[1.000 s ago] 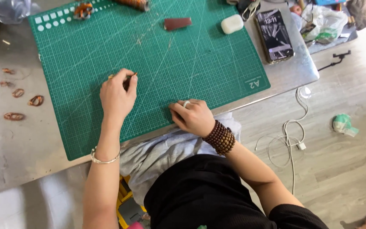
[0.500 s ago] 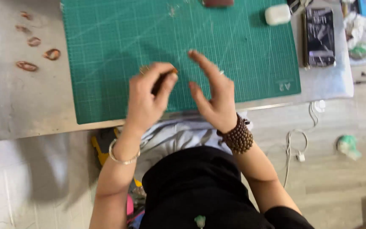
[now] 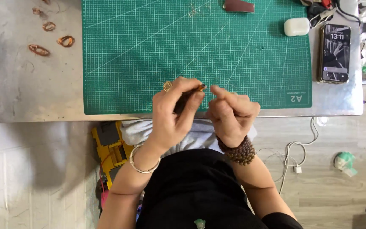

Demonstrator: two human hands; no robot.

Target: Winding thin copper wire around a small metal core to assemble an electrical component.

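Left hand (image 3: 172, 114) pinched on a small dark tool (image 3: 190, 95), right hand (image 3: 231, 112) fingers together at its tip, green cutting mat (image 3: 149, 51) beneath

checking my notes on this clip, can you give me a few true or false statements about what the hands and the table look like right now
1. Both hands are raised together over the near edge of the green cutting mat. True.
2. The left hand pinches a small dark tool whose tip points at the right hand. True.
3. The phone lies on the left side of the metal table. False: it lies on the right, just off the mat's edge.
4. Several copper wire loops lie on the bare table left of the mat. True.
5. The white earbud case is in the right hand. False: it sits on the mat's far right corner.
6. The left wrist wears a beaded bracelet. False: it wears a thin metal bangle; the beads are on the right wrist.
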